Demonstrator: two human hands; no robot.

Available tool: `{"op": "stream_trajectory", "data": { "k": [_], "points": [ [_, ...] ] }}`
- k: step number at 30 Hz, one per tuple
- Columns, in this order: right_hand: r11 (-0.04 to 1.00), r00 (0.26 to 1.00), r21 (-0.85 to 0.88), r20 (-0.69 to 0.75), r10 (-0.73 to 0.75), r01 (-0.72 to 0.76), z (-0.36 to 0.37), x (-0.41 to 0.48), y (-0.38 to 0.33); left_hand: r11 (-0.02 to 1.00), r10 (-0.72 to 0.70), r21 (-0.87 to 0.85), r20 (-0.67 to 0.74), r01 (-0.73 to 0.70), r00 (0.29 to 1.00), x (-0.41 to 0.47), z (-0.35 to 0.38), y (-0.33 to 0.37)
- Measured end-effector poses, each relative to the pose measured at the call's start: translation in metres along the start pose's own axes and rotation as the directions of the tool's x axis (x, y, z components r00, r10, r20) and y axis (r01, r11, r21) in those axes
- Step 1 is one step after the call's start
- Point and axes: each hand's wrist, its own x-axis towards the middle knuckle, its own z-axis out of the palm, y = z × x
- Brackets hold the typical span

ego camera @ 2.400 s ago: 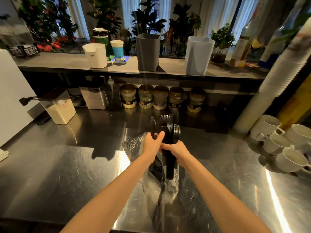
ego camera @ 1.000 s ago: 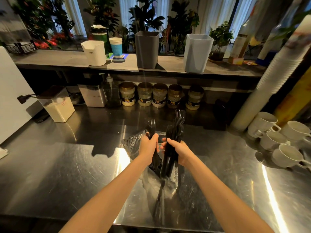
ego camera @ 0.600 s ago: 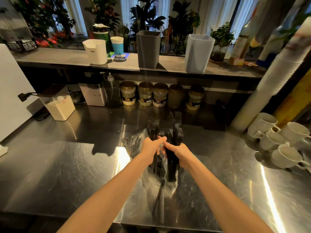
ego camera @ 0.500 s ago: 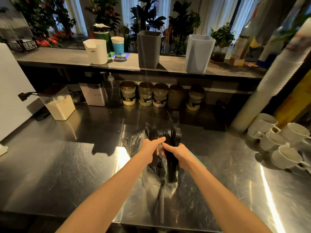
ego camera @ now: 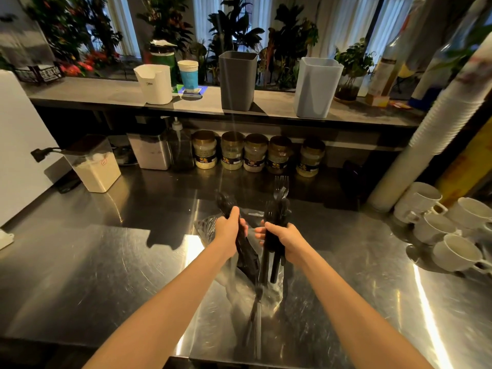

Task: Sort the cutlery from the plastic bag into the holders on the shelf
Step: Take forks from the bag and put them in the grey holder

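My left hand [ego camera: 229,228] grips a small bundle of black plastic cutlery [ego camera: 225,203] above the counter. My right hand [ego camera: 278,238] grips a larger bundle of black forks [ego camera: 278,209], tines up, handles hanging below the fist. A clear plastic bag [ego camera: 241,288] lies crumpled on the steel counter under both hands, with more black cutlery [ego camera: 254,323] in it. On the shelf behind stand a white holder [ego camera: 155,83], a dark grey holder [ego camera: 237,81] and a pale blue holder [ego camera: 318,87].
Several jars [ego camera: 257,153] line the counter's back under the shelf [ego camera: 106,97]. A flour container [ego camera: 93,166] sits back left. White cups [ego camera: 450,235] cluster at the right, beside a tall stack of paper cups [ego camera: 426,134]. A blue paper cup [ego camera: 188,75] stands on the shelf.
My hands were together on one bundle; now they have moved apart, the left holding a few pieces, the right keeping the forks.
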Motion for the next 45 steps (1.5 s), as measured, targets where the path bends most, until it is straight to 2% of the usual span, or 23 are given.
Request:
{"op": "stream_trajectory", "data": {
  "k": [3, 7, 12, 15, 20, 28, 32, 35, 37, 42, 45],
  "points": [
    [0.999, 1.000, -0.039, 0.006, -0.022, 0.022, 0.000, 0.002, 0.003, 0.978, 0.036, 0.202, 0.063, -0.048, 0.997, 0.001, 0.004, -0.007],
    [0.994, 0.998, -0.097, -0.025, -0.056, 0.053, 0.001, 0.002, 0.004, 0.973, 0.003, 0.224, 0.205, -0.050, 0.979, -0.006, 0.010, -0.012],
    [0.983, 0.998, -0.181, -0.057, -0.020, 0.010, -0.001, 0.000, 0.003, 0.954, -0.148, 0.285, 0.188, 0.090, 0.971, -0.001, 0.007, -0.010],
    [0.981, 0.998, -0.195, -0.068, -0.010, -0.003, -0.002, 0.000, 0.003, 0.948, -0.133, 0.311, 0.177, 0.072, 0.975, 0.000, 0.007, -0.010],
    [0.982, 0.999, -0.187, -0.030, -0.023, 0.017, -0.002, -0.001, 0.000, 0.968, -0.113, 0.242, 0.156, 0.073, 0.981, 0.006, 0.006, -0.014],
    [0.999, 0.999, -0.032, -0.048, -0.014, 0.013, -0.010, -0.001, -0.002, 0.994, -0.106, -0.019, 0.184, 0.111, 0.977, 0.003, 0.002, -0.004],
    [0.991, 0.998, -0.134, -0.064, -0.010, 0.001, -0.011, -0.002, -0.002, 0.995, -0.093, -0.027, 0.183, 0.099, 0.979, 0.003, 0.002, -0.002],
    [0.979, 0.999, -0.202, 0.042, 0.015, -0.007, -0.009, -0.004, -0.004, 0.995, -0.087, -0.026, 0.139, 0.092, 0.986, 0.001, 0.007, -0.002],
    [0.962, 0.998, -0.272, 0.063, 0.031, -0.012, -0.006, -0.006, -0.005, 0.992, -0.120, -0.028, 0.117, 0.124, 0.986, 0.000, 0.010, -0.003],
    [0.975, 1.000, -0.221, 0.029, -0.005, 0.012, -0.004, -0.007, -0.005, 0.993, -0.118, -0.006, 0.140, 0.120, 0.983, -0.002, 0.015, -0.004],
    [0.958, 1.000, -0.288, 0.015, 0.009, -0.004, -0.004, -0.008, -0.004, 0.988, -0.143, -0.038, 0.149, 0.150, 0.979, -0.003, 0.015, -0.004]
  ]
}}
